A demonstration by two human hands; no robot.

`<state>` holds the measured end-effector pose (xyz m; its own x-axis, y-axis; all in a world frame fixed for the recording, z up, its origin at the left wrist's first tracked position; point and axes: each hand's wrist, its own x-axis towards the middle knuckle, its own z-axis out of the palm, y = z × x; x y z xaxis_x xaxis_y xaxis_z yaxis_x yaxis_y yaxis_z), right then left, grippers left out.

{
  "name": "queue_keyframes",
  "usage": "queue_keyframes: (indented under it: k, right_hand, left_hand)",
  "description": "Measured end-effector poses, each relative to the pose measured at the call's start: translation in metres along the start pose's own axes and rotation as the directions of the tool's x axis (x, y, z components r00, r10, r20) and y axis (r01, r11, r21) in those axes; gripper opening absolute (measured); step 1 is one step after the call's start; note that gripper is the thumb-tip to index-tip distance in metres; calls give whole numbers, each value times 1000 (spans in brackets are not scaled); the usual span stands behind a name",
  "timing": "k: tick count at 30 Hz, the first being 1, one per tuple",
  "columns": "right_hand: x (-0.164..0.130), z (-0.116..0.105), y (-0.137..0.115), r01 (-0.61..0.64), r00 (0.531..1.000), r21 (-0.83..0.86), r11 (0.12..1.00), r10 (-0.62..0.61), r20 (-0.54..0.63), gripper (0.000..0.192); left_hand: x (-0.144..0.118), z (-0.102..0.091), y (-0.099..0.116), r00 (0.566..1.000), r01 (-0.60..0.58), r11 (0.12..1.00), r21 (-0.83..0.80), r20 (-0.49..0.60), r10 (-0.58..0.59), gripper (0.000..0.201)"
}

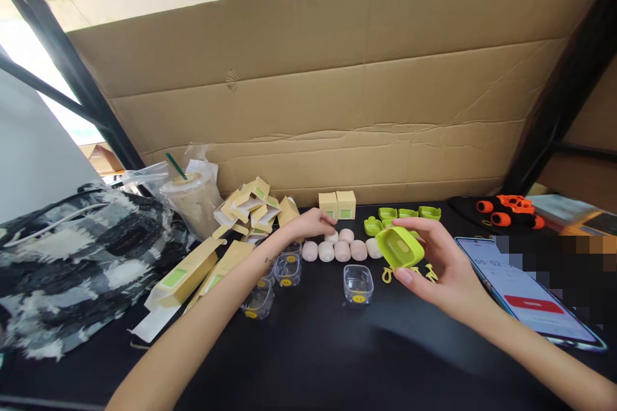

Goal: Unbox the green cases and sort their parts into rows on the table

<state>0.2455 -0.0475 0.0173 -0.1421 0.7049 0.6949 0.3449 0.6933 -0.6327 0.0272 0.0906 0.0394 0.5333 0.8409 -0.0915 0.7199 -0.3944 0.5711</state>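
Observation:
My right hand [441, 266] holds a lime-green case [399, 247] above the black table [308, 347], fingers wrapped around its right side. My left hand [308, 223] reaches forward to a cluster of several pale pink rounded pieces [342, 249], its fingertips touching the back ones. Just in front of the pink pieces stands a clear plastic case [358, 283] with a yellow sticker. More clear cases [274, 279] lie under my left forearm. Small yellow clips [387, 275] lie below the green case.
More green cases [409, 212] and two small tan boxes [337, 204] sit at the back. A heap of flat tan cartons [250, 205], an iced drink [190, 202] and a patterned bag [72, 257] fill the left. A phone [525, 298] lies right. Cardboard wall [337, 109] behind.

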Motion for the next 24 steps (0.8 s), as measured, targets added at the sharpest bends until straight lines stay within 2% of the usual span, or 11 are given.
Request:
queue_keyframes:
  k: [3, 5, 8, 9, 11, 14, 18, 21, 24]
  right_hand:
    - [0, -1, 1, -36, 999, 30, 999, 36, -3, 44]
    - [0, -1, 2, -50, 999, 40, 998, 50, -7, 44]
    - [-1, -2, 3, -54, 999, 46, 997, 54, 0, 45]
    - [-2, -1, 3, -51, 999, 49, 997, 51, 5, 45]
    - [-2, -1, 3, -40, 999, 54, 998, 39, 13, 45]
    - [-4, 1, 2, -12, 1000, 44, 999, 12, 12, 45]
    - [-7, 2, -1, -2, 1000, 41, 999, 2, 15, 46]
    - [-8, 1, -3, -5, 1000, 53, 999, 4, 24, 46]
    - [-8, 1, -3, -4, 1000, 61, 998, 2, 25, 47]
  left_hand:
    - [-19, 4, 14, 979, -38, 999, 22, -202, 41, 25]
    - [-40, 14, 29, 956, -100, 994, 47, -272, 109, 21]
    - [-72, 40, 49, 949, -248, 966, 71, -185, 257, 16]
    - [-81, 50, 54, 923, -349, 928, 130, -122, 364, 25]
    - [-93, 65, 59, 896, -404, 876, 263, -78, 437, 34]
    - [-109, 75, 61, 910, -352, 836, 421, -52, 410, 21]
    - [-144, 74, 55, 920, -312, 821, 478, -64, 387, 24]
    - [-171, 75, 39, 869, -285, 774, 566, -189, 458, 28]
    - [-186, 76, 20, 795, -230, 661, 714, -254, 551, 28]
